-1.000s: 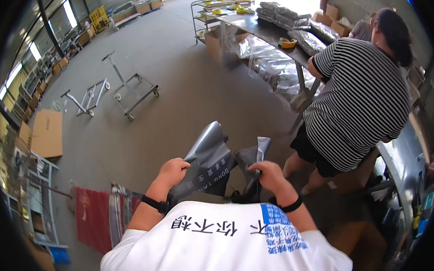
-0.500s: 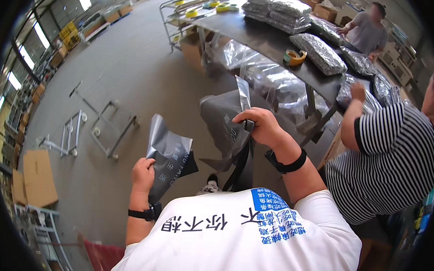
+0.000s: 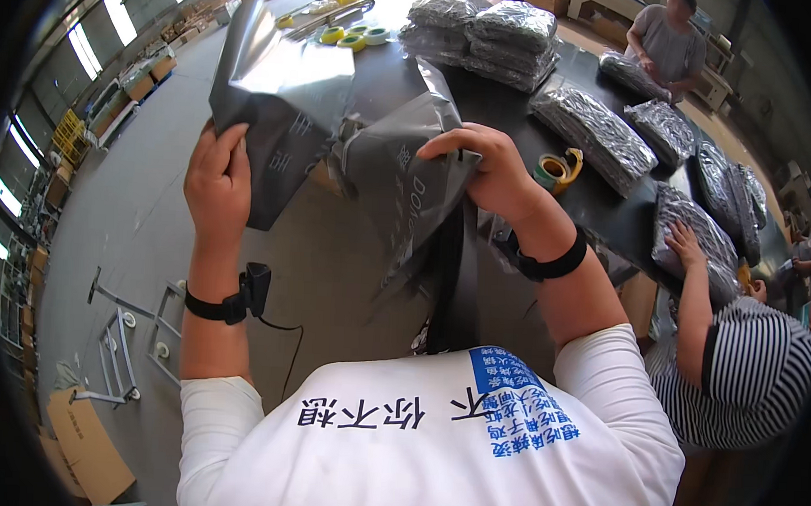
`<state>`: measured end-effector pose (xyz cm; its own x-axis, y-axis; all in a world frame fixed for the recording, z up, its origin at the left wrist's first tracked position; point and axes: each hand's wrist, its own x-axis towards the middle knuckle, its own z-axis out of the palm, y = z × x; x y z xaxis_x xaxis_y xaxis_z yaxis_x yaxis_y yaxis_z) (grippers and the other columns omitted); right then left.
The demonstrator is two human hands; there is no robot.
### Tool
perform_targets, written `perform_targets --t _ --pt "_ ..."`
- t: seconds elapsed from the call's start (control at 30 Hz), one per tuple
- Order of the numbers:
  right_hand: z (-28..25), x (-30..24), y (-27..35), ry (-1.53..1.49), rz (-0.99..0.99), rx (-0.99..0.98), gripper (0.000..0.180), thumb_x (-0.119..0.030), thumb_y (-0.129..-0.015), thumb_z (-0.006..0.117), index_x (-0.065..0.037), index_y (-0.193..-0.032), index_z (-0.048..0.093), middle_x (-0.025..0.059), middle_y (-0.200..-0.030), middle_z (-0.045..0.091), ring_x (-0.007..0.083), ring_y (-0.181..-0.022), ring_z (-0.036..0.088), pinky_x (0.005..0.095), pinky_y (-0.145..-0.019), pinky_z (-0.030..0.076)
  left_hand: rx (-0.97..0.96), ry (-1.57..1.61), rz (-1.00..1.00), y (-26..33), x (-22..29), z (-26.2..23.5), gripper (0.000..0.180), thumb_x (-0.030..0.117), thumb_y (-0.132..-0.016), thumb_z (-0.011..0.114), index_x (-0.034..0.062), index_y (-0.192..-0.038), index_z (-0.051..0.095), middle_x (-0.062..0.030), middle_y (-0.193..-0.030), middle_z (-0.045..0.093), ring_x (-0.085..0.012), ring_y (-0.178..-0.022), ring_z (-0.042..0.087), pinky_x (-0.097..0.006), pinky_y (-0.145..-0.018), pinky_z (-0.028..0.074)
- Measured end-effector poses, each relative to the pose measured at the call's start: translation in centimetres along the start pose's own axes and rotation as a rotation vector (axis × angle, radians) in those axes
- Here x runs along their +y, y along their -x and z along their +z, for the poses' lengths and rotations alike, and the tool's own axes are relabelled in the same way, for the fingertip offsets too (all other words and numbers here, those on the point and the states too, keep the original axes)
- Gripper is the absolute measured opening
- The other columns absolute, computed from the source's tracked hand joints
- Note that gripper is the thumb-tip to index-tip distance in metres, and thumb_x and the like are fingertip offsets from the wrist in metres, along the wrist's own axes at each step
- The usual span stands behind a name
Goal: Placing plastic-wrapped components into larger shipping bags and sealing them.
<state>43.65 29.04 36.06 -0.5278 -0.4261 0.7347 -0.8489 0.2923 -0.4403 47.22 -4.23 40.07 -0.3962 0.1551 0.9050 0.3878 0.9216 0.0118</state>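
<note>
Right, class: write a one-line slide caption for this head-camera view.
Left hand and right hand each grip a grey plastic mailer bag beside a dark table stacked with wrapped bundles.

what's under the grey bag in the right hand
Under the grey bag in the right hand, a black strap hangs over grey floor. The bag's contents stay hidden.

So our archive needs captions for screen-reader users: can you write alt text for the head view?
Seen from above, a person in a white shirt holds a grey plastic mailer bag in each hand: left hand on a flat grey bag, right hand on a crumpled grey bag. Beyond lies a dark table with wrapped silver packages and tape rolls; a person in stripes works at right.
</note>
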Motion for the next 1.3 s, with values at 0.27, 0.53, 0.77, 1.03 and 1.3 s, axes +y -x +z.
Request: perform_targets --t 0.27,0.53,0.77,1.03,1.3 --pt "-2.9 13.9 -8.5 -0.309 0.099 0.195 0.038 0.017 -0.069 0.058 -0.003 -0.099 0.069 0.0104 -0.097 0.069 0.0187 -0.092 0.065 0.0287 -0.083 0.050 -0.112 0.368 -0.157 -10.0 -3.1 16.6 0.016 0.004 -0.089 0.064 0.0033 -0.104 0.068 -0.0069 -0.098 0.065 -0.0162 -0.090 0.063 -0.027 -0.081 0.049" --pt "-7.7 24.0 3.0 0.111 0.259 0.483 0.034 -0.017 -0.080 0.070 0.000 -0.108 0.061 0.0116 -0.106 0.063 0.0210 -0.102 0.059 0.0340 -0.094 0.045 -0.504 1.081 -0.574 -5.1 -3.9 39.7 0.029 0.008 -0.085 0.063 0.0014 -0.114 0.062 -0.0098 -0.112 0.064 -0.0185 -0.106 0.059 -0.029 -0.094 0.045" --pt "-5.3 25.8 14.5 0.014 0.897 0.618 0.017 -0.009 -0.088 0.061 -0.002 -0.103 0.065 0.0069 -0.104 0.062 0.0172 -0.098 0.059 0.0306 -0.091 0.046 -1.318 0.839 -0.579 4.9 -2.4 51.0 0.059 0.014 -0.076 0.069 0.0051 -0.132 0.051 -0.0195 -0.130 0.055 -0.0353 -0.123 0.051 -0.038 -0.103 0.041" --pt "-0.5 22.9 11.0 0.098 0.857 0.765 0.018 -0.008 -0.086 0.061 -0.001 -0.102 0.066 0.0076 -0.102 0.062 0.0170 -0.096 0.059 0.0293 -0.088 0.046 -1.541 0.339 0.176 -0.9 -4.7 53.9 0.043 0.039 -0.083 0.065 0.0187 -0.120 0.064 -0.0109 -0.113 0.067 -0.0307 -0.108 0.062 -0.043 -0.087 0.051" --pt "3.5 23.8 6.3 0.319 0.671 0.723 0.024 0.000 -0.069 0.074 -0.008 -0.092 0.068 0.0094 -0.091 0.065 0.0232 -0.084 0.064 0.0306 -0.075 0.050 -1.338 0.575 0.668 -13.8 8.4 53.3 0.045 0.032 -0.083 0.066 0.0096 -0.122 0.061 -0.0133 -0.116 0.063 -0.0330 -0.108 0.060 -0.043 -0.091 0.049"
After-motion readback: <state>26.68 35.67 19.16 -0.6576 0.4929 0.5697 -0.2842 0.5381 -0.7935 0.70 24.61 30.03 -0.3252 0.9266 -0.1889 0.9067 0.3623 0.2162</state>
